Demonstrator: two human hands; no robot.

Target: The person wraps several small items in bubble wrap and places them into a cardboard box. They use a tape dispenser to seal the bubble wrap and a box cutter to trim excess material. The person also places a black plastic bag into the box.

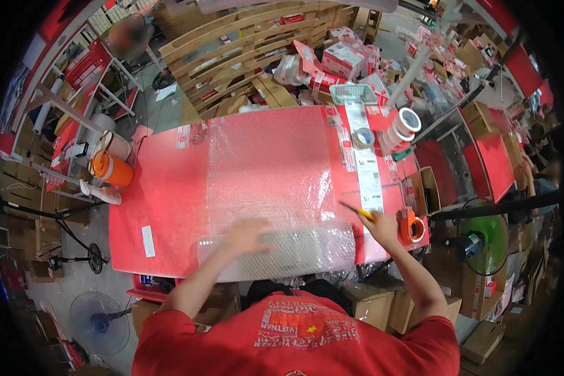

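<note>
A sheet of clear bubble wrap lies over the red tabletop. Along the near edge it is folded over a flat, pale item, whose kind cannot be told through the plastic. My left hand, blurred, is over this wrapped bundle with its fingers apart; contact cannot be told. In my right hand is a yellow-handled knife, its dark blade pointing left and away from me over the wrap's right side. A strip of white printed labels runs just beyond that hand.
On the right stand an orange tape dispenser, stacked tape rolls, a lone tape roll and a green basket. An orange jug is at the left edge. Beyond the table are a wooden pallet and piled parcels.
</note>
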